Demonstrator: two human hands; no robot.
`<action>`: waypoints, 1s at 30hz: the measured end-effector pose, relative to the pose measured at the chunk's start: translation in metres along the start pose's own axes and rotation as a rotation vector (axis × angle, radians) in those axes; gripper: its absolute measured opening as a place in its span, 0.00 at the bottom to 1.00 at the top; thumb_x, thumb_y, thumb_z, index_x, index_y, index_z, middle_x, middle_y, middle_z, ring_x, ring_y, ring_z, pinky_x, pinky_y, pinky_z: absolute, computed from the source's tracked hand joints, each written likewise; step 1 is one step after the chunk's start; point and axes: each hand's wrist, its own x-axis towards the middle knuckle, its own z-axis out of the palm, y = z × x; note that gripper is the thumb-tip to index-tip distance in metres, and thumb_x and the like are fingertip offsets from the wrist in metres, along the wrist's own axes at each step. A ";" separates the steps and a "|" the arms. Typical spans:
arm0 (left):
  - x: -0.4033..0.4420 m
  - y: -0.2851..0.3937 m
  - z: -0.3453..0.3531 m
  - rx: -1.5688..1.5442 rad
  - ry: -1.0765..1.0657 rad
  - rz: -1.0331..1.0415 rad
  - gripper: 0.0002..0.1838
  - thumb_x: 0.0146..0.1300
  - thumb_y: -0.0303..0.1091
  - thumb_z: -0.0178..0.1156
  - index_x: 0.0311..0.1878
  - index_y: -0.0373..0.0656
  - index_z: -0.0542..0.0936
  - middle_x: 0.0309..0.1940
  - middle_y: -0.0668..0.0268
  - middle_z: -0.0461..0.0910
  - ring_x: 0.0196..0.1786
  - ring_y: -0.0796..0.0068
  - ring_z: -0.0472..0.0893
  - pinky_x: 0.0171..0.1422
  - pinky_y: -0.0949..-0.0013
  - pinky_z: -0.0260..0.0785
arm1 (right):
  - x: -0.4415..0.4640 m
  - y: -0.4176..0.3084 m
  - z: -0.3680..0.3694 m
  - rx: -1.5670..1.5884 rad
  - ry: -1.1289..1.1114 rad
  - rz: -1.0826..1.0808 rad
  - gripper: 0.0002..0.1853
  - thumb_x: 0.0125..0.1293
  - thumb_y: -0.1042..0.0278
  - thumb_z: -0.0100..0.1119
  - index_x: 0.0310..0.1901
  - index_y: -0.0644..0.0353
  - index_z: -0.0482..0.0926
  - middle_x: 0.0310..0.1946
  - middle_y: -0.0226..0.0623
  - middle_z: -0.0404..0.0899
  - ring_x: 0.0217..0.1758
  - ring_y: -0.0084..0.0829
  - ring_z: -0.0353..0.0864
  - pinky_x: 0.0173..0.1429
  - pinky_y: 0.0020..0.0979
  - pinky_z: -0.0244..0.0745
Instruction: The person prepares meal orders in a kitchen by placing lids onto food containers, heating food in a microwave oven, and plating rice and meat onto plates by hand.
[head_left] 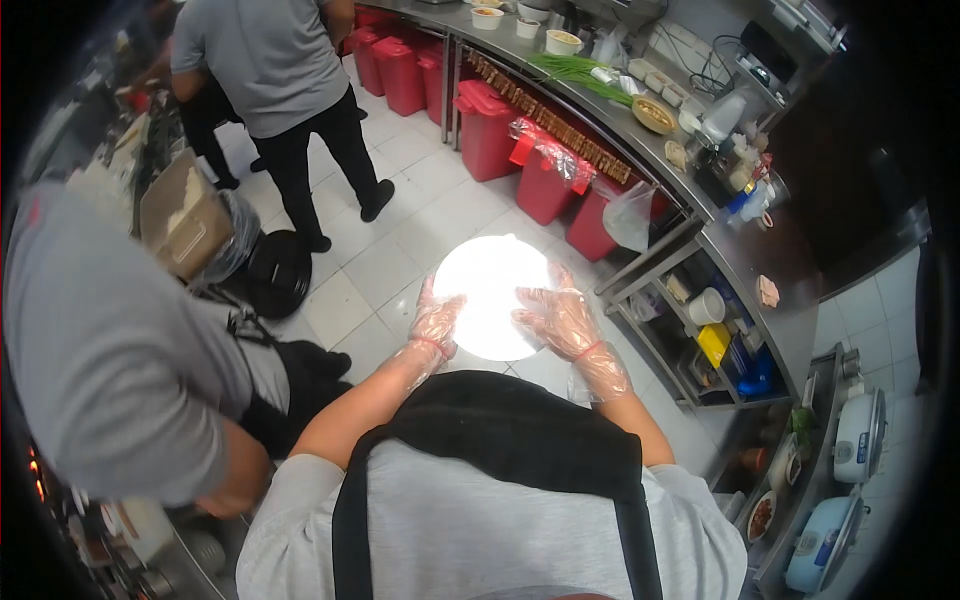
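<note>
Left hand [437, 320]: clamped on the left edge of the white disc [490, 285].
Right hand [560, 318]: clamped on its right edge.
Disc: above the tiled floor [337, 308], face lost in glare.
Plastic gloves [604, 372]: loose film could slip.
Co-worker [120, 350], near left: turning could jolt it.

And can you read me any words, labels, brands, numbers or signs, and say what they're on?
No text can be read in this picture.
Upper countertop appliance, right: label too small to read.
Lower countertop appliance: label too blurred.
Yellow item on the shelf: too small to tell.
White round thing: glare, no writing visible.
</note>
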 end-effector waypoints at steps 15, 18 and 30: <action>0.282 -0.005 0.168 0.338 -0.136 -0.260 0.44 0.60 0.18 0.59 0.74 0.45 0.46 0.56 0.51 0.73 0.54 0.62 0.76 0.54 0.60 0.75 | 0.222 0.189 0.007 -0.111 -0.168 -0.157 0.32 0.61 0.47 0.56 0.65 0.51 0.69 0.68 0.54 0.60 0.71 0.49 0.58 0.72 0.51 0.52; 0.346 -0.013 0.188 0.423 -0.079 -0.159 0.44 0.59 0.18 0.59 0.74 0.46 0.46 0.54 0.51 0.73 0.53 0.60 0.76 0.53 0.57 0.75 | 0.276 0.239 -0.012 -0.166 -0.207 -0.194 0.34 0.58 0.45 0.59 0.64 0.50 0.70 0.67 0.53 0.62 0.71 0.48 0.59 0.72 0.46 0.54; 0.523 0.065 0.319 0.308 -0.187 -0.084 0.28 0.55 0.17 0.55 0.61 0.42 0.64 0.45 0.57 0.76 0.46 0.65 0.79 0.47 0.64 0.76 | 0.467 0.517 -0.029 1.752 0.642 0.812 0.43 0.66 0.53 0.60 0.71 0.63 0.47 0.67 0.57 0.56 0.63 0.49 0.69 0.65 0.45 0.70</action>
